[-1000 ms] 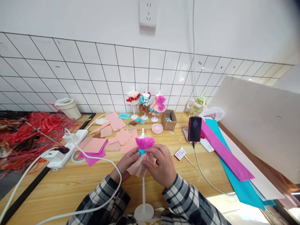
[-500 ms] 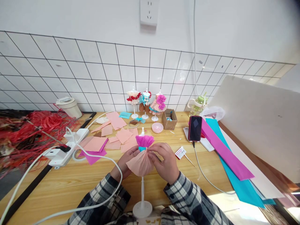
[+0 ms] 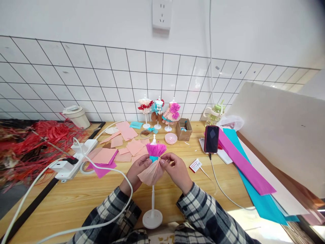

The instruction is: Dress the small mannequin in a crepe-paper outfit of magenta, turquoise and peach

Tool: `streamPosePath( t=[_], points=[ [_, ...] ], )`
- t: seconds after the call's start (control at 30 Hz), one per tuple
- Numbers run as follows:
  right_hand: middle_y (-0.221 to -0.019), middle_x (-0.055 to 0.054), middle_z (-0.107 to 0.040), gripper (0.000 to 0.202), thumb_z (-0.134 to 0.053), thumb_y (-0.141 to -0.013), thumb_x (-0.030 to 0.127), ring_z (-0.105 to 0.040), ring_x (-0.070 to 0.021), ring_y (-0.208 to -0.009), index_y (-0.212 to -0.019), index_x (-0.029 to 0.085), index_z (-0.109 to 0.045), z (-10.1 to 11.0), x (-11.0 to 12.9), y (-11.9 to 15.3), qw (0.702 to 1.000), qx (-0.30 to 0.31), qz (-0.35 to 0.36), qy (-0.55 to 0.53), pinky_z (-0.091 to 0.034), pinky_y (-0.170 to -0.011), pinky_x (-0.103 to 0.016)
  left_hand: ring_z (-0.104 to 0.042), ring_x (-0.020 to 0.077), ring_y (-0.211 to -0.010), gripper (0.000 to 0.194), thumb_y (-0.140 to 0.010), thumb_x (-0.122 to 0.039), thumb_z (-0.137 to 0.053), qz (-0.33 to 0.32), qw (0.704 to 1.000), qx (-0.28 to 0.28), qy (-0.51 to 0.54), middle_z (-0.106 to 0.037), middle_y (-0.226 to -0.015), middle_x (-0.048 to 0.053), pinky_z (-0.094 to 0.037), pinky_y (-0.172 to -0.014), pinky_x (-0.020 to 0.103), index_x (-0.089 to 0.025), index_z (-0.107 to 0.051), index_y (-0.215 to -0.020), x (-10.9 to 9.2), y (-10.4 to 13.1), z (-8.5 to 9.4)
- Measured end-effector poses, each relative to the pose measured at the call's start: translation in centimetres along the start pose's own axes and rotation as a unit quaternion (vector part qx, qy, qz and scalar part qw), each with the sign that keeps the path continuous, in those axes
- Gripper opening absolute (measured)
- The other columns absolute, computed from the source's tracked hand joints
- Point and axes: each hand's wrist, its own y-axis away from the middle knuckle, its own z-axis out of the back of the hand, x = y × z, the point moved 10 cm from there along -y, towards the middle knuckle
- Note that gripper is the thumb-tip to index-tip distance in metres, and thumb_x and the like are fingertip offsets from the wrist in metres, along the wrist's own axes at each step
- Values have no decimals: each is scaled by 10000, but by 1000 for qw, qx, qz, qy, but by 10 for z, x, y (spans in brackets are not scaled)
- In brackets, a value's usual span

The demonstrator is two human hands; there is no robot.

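Note:
Close in front of me stands a small white dress form [image 3: 153,200] on a round base. It wears a ruffled magenta paper top [image 3: 156,149], a turquoise waistband [image 3: 153,158] and a gathered peach crepe-paper skirt [image 3: 151,173]. My left hand [image 3: 135,173] is closed on the skirt's left side at the waist, thumb in front. On the other side, my right hand [image 3: 177,170] pinches the gathered upper edge of the peach paper between thumb and fingers. Some fingertips are hidden behind the paper.
Peach paper pieces [image 3: 104,156] lie left of the form. Behind are dressed miniature forms [image 3: 157,112], a pink bowl [image 3: 171,138] and a cardboard box [image 3: 184,130]. A phone [image 3: 211,139] and long paper sheets [image 3: 243,162] are right. A white cable [image 3: 127,179] loops near my left arm.
The dress form's base has shifted slightly up and left in view. The peach skirt has swung up a little to the right, and my right fingers have closed in at the waist.

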Motion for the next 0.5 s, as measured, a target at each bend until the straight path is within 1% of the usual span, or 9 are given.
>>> streamPosePath(
  t=[0.07, 0.17, 0.23, 0.37, 0.5],
  points=[
    [-801, -16, -669, 136, -627, -760, 311, -551, -141, -712, -803, 185, -657, -2, 0, -1, 1000, 11, -2, -2, -423, -630, -251, -649, 192, -778, 313, -695, -315, -753, 9, 1000, 10, 1, -716, -899, 71, -484, -728, 287, -158, -669, -953, 0, 2, -4],
    [-780, -13, -654, 113, -638, -744, 293, -547, -139, -724, -748, 181, -650, -3, 4, -2, 1000, 23, 17, -7, -420, -653, -253, -647, 183, -756, 308, -695, -298, -757, 15, 1000, -2, 2, -715, -868, 66, -481, -720, 283, -140, -660, -941, 1, 3, -4],
    [-752, -4, -639, 123, -623, -756, 304, -536, -129, -691, -755, 182, -639, -6, 3, -1, 999, 35, 16, -19, -414, -628, -244, -648, 182, -748, 315, -686, -303, -763, 17, 1000, -13, 0, -714, -849, 65, -479, -715, 282, -132, -661, -930, 2, 3, -3],
    [-690, 12, -609, 152, -582, -782, 325, -494, -108, -602, -750, 179, -608, -9, -4, 0, 999, 42, -7, -32, -389, -564, -229, -647, 178, -735, 308, -688, -314, -760, 21, 1000, -10, -6, -711, -840, 61, -473, -700, 275, -135, -667, -921, 5, 2, -1],
    [-767, -7, -643, 154, -598, -763, 303, -545, -122, -664, -851, 178, -619, -9, -2, 1, 997, 42, -2, -64, -419, -606, -237, -649, 187, -781, 283, -715, -311, -735, 18, 1000, 4, -4, -714, -883, 63, -470, -743, 284, -147, -673, -936, 4, 2, -2]
  ],
)
